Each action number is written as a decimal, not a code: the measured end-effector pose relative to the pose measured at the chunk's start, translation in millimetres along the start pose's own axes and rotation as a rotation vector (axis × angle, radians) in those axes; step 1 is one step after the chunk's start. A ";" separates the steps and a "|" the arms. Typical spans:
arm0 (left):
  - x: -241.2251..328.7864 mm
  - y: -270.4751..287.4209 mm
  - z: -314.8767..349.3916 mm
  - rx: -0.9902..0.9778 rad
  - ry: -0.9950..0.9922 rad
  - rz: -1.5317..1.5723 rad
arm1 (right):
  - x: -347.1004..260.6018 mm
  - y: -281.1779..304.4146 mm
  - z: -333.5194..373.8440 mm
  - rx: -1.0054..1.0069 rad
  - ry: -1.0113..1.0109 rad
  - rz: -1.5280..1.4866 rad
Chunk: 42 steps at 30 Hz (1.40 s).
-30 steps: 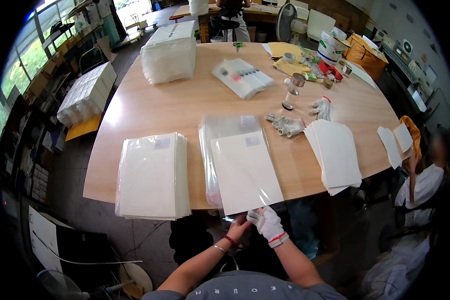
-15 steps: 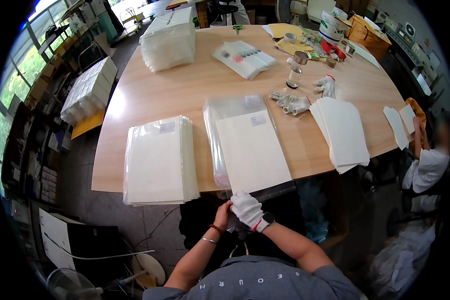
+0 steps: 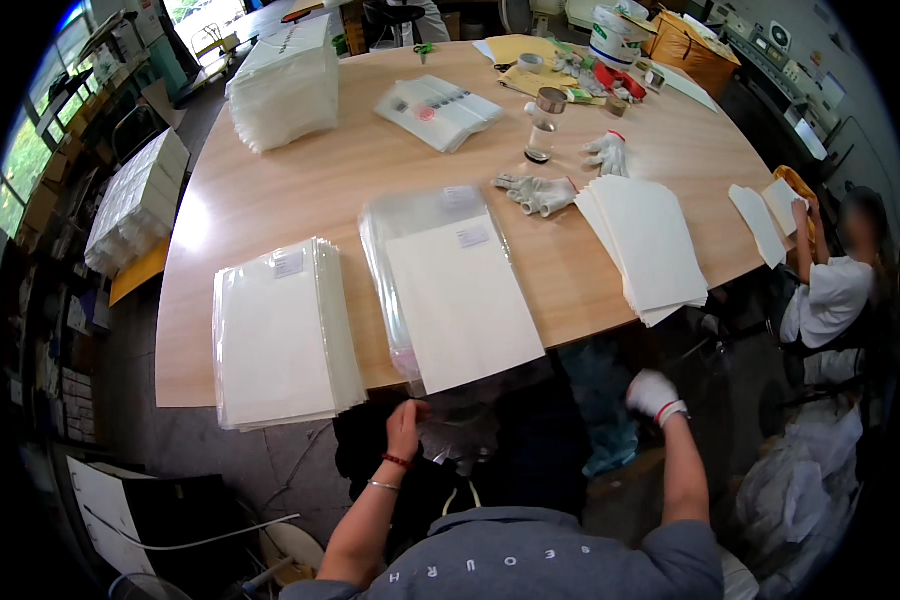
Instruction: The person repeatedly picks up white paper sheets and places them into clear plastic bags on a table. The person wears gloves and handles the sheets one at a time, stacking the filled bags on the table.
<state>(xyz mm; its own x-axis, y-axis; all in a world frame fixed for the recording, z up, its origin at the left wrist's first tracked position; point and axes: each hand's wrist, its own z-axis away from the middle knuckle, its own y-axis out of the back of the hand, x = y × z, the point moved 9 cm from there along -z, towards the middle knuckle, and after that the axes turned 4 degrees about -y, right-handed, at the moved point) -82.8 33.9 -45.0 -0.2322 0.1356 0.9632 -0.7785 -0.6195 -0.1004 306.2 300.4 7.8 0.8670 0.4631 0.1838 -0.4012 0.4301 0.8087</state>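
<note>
My bare left hand [image 3: 404, 427], with a red bead bracelet and a silver bangle, is just below the table's front edge. Its fingers look pinched together; what they hold, if anything, I cannot make out. Next to it, clear plastic [image 3: 460, 425] hangs over my lap. Above lies a white sheet [image 3: 465, 310] with a small label, on a stack of clear plastic sleeves [image 3: 378, 265]. My right hand [image 3: 656, 396], in a white knitted glove, is out to the right, beyond the table's front edge and apart from the sheets. Motion blurs its fingers.
Left stands a stack of filled sleeves [image 3: 282, 335]; right, a fanned pile of white sheets [image 3: 645, 245]. Behind are loose gloves [image 3: 538, 193], a glass bottle [image 3: 543, 130] and packs of plastic sleeves [image 3: 285, 85]. A co-worker [image 3: 832, 290] sits at the right. Blue plastic [image 3: 610, 435] hangs below the table.
My right hand has left my left hand and swung out to the right. My left hand stays near the table edge. The view has shifted, so the table sits farther left.
</note>
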 end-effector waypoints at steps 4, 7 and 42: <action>95.0 -10.1 15.8 0.209 -0.696 -1.025 | -67.1 3.6 3.8 0.372 0.244 -0.422; 103.9 -33.2 20.1 0.140 -0.880 -1.220 | -129.2 91.2 31.9 0.736 0.587 -0.801; 235.8 211.9 37.8 0.291 -0.387 -0.271 | -396.4 180.5 90.9 0.323 1.024 -1.355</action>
<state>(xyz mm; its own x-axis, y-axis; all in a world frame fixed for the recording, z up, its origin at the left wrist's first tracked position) -280.5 -94.6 170.2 0.2276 0.0599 0.9719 -0.5748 -0.7974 0.1838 -83.0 124.0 131.7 -0.0649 0.2524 -0.9654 0.5783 0.7980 0.1698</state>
